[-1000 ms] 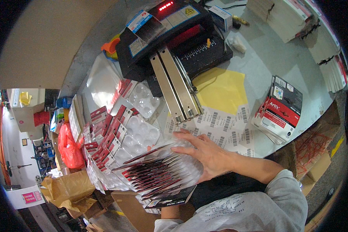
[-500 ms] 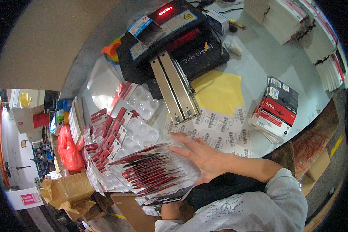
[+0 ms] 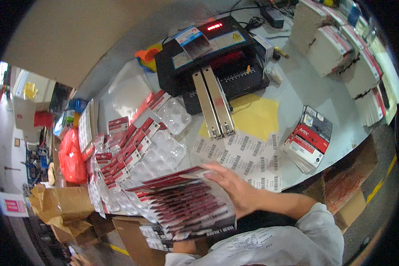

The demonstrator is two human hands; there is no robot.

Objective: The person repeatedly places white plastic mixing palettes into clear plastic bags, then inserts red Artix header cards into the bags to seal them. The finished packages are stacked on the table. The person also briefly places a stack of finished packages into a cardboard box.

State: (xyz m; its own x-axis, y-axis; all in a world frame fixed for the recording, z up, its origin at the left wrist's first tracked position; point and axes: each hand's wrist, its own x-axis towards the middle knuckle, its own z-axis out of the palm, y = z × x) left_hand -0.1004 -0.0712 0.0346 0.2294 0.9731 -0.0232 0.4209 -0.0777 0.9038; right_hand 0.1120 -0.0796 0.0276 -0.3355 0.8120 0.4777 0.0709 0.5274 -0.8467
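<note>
A thick stack of printed cards, red, white and black, is held up in front of me with its edges fanned out. My right hand grips its right end, the fingers curled over the upper corner beside a card that leans apart from the rest. From below, my left hand bears the stack; only the wrist and forearm show, and its fingers are hidden behind the cards. Just beyond lie several clear plastic palettes with red header cards, spread in overlapping rows. A sheet of barcode labels lies by my right hand.
A black machine with a red display and metal rails stands at the back. At right sits a smaller card stack; tall card stacks line the far right. A yellow sheet, red bag and crumpled brown paper lie around.
The stack has turned so its card edges and dark lower face show more. My right hand's fingers, spread before, now curl over the upper corner. The whole view has shifted slightly.
</note>
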